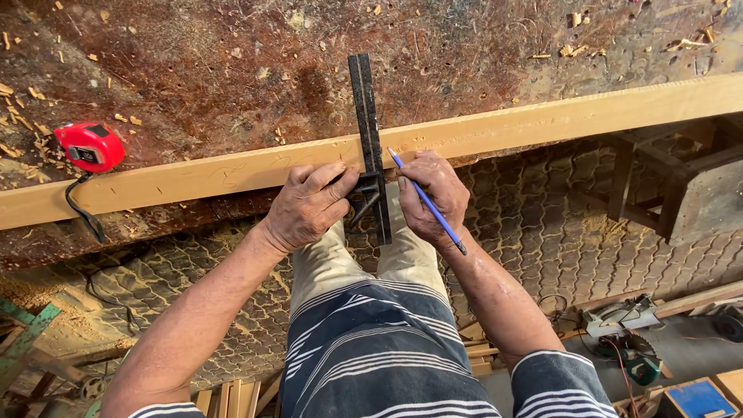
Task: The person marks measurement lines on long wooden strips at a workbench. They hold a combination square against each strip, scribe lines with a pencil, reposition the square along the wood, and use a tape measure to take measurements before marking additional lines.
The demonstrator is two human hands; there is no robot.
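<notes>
A long pale wooden plank (542,122) lies along the near edge of a worn brown workbench (232,70). A black metal square (367,116) rests across the plank, its blade pointing away from me. My left hand (308,205) presses the square's stock against the plank's near side. My right hand (432,193) holds a blue pencil (427,201) with its tip touching the plank just right of the blade.
A red tape measure (90,146) with a black strap sits on the bench at the left. Wood chips litter the bench. Below on the patterned floor lie a circular saw (628,333), wood offcuts (232,396) and a blue box (700,399).
</notes>
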